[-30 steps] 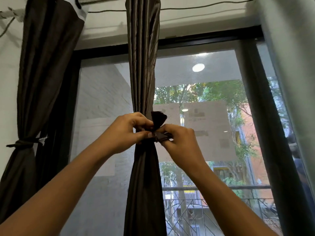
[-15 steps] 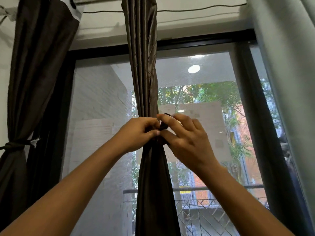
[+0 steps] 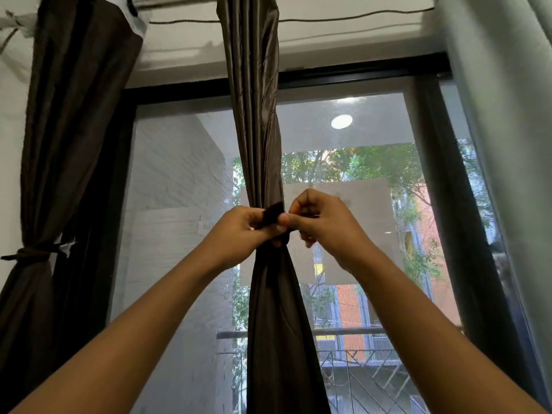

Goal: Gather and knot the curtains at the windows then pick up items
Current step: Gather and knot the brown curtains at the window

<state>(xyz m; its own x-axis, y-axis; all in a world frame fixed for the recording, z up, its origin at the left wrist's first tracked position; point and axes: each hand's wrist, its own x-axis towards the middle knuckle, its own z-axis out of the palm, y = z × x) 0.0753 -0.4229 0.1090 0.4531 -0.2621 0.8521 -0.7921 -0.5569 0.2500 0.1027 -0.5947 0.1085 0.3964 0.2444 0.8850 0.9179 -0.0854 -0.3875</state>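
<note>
**Desk:** What is centre frame?

**Photographer:** A dark brown satin curtain (image 3: 257, 130) hangs down the middle of a black window frame (image 3: 352, 74), gathered into a narrow waist at mid-height and flaring out again below. Both bare arms reach up to that waist.

**Desk:** And the hands?

**Photographer:** The left hand (image 3: 239, 231) is closed round the bunched cloth, its fingers curled behind and under the gather. The right hand (image 3: 322, 225), just beside it and touching at the thumbs, pinches the end of a dark fabric tie strip (image 3: 273, 215) between thumb and forefinger. Its other fingers are folded in toward the palm. The strip stands up slightly against the curtain's right edge. Whether it is fully wrapped round the cloth cannot be told from here.

**Desk:** Surroundings?

**Photographer:** At far left a second dark brown curtain (image 3: 68, 130) is already cinched by a thin band (image 3: 33, 252). A pale grey-green drape (image 3: 501, 115) fills the right edge. Through the glass, a metal balcony railing (image 3: 358, 333), trees and an orange building.
</note>
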